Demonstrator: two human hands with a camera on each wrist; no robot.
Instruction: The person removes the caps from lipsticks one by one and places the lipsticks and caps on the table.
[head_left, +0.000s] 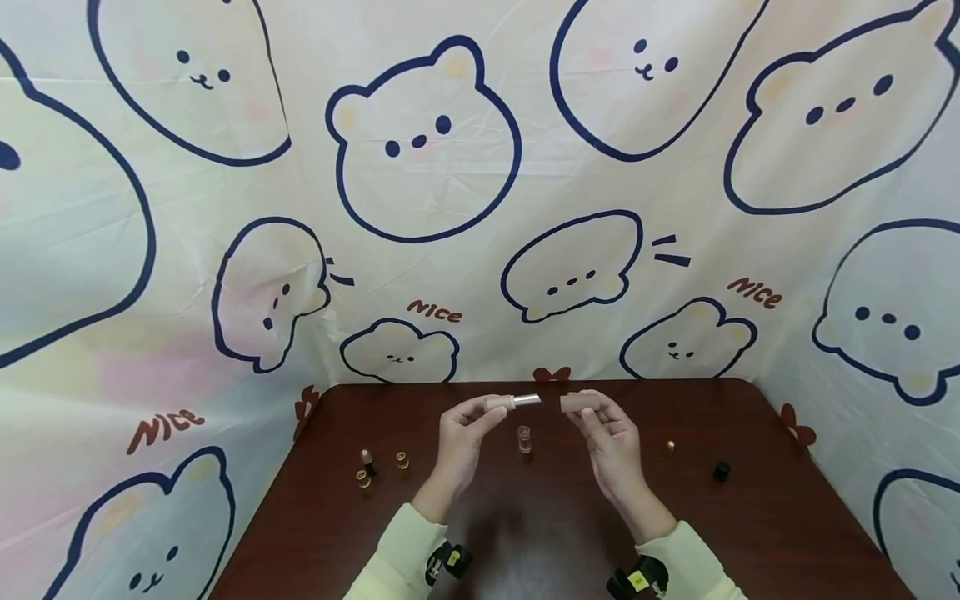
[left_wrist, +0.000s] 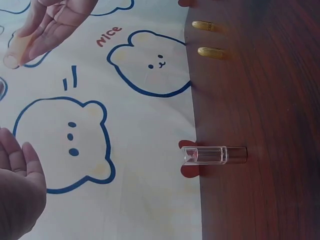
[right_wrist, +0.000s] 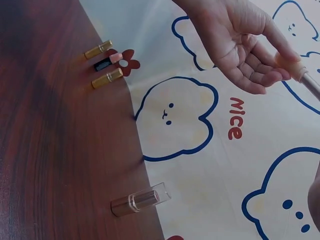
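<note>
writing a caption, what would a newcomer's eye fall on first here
Probably the large cartoon bears on the cloth behind the table. Next, over the table's far half, the left hand holds a silver-ended pale tube and the right hand a beige cylinder. A clear-topped tube stands on the table between them.

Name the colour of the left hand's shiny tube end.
The tube end is silver, clearest in the head view.

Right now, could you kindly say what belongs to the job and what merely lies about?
Likely job:
silver-ended beige tube, in left hand
pinkish-beige cylindrical cap, in right hand

Likely lying about:
clear-capped lipstick
two gold tubes
black-based pink lipstick
small gold cylinder
small black cylinder
</note>
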